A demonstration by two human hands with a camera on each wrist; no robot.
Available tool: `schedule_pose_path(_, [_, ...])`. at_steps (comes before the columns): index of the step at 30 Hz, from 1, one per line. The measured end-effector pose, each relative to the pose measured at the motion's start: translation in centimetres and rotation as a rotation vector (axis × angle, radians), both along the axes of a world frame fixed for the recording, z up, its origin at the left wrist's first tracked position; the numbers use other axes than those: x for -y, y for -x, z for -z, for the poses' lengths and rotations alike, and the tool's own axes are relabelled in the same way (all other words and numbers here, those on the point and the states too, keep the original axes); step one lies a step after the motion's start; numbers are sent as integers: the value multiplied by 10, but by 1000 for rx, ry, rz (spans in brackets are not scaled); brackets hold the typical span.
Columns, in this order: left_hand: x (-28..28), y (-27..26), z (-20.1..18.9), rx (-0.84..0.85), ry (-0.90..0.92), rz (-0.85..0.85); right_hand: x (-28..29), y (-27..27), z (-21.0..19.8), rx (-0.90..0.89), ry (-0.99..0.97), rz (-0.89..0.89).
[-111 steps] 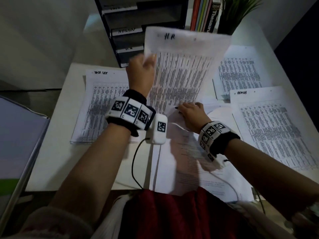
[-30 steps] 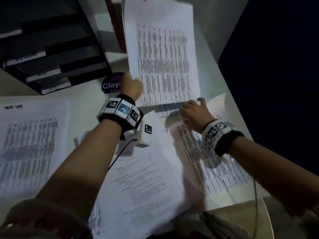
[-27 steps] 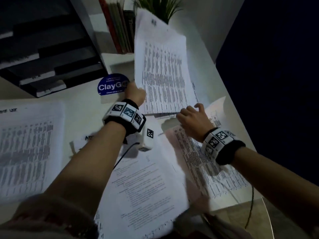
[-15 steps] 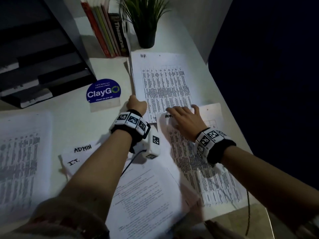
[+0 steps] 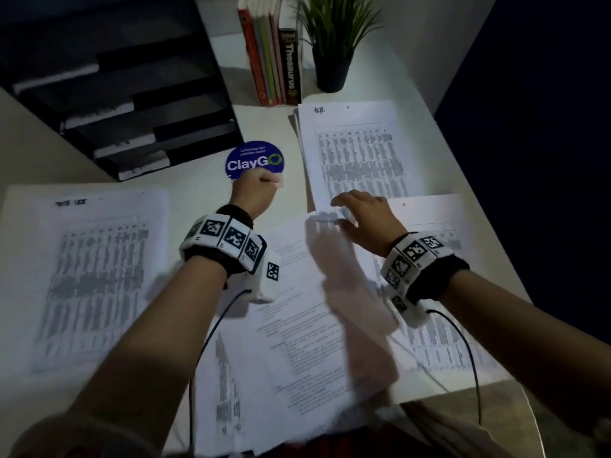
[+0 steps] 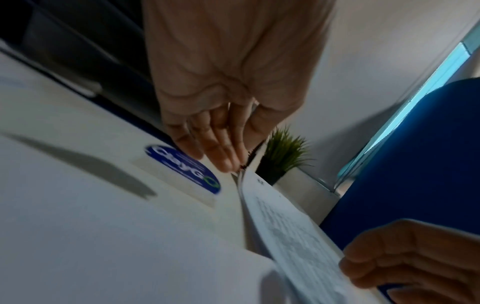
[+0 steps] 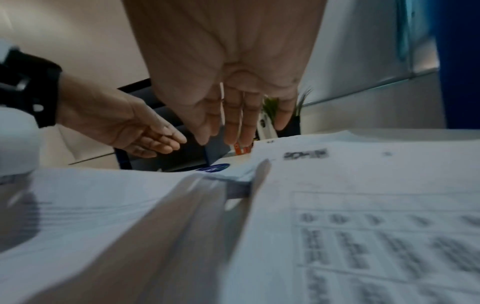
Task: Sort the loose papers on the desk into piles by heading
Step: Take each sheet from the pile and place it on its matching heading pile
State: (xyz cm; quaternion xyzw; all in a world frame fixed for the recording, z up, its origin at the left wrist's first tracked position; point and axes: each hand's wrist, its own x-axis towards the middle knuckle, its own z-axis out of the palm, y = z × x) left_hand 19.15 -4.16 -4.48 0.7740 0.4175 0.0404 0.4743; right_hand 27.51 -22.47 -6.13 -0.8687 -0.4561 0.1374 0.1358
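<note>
The sheet headed HR (image 5: pixel 360 153) lies flat on its pile at the back right of the desk (image 5: pixel 205 193). My left hand (image 5: pixel 256 193) hovers beside it over the blue sticker; in the left wrist view its fingers (image 6: pixel 215 148) hang relaxed and hold nothing. My right hand (image 5: pixel 360 209) is spread over the near edge of the HR pile, fingers (image 7: pixel 241 123) straight. The task list pile (image 5: pixel 92 276) lies at the left and the admin pile (image 5: pixel 446 292) at the right under my right wrist. Loose text sheets (image 5: pixel 314 325) lie in the middle.
A black stacked paper tray (image 5: pixel 115 94) stands at the back left. Books (image 5: pixel 274 54) and a potted plant (image 5: pixel 330 44) stand behind the HR pile. A blue ClayGo sticker (image 5: pixel 254 160) is on the desk. The desk's right edge runs close to the piles.
My left hand lowered the raised HR sheet onto the back-right pile, let go and drew left toward the sticker. My right hand moved from the admin sheet to the HR pile's near edge.
</note>
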Motion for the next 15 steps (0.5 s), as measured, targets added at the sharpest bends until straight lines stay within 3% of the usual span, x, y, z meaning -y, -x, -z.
schedule_pose_path(6, [-21,79,6,-62,-77,75,-44,47,13,25,147,-211])
schedule_pose_path(11, [-30,126,20,-169,-164,149,-64,63,17,61,290,-207])
schedule_pose_path(15, [-26,153,26,-43,-216,58,-65,71,20,123,308,-145])
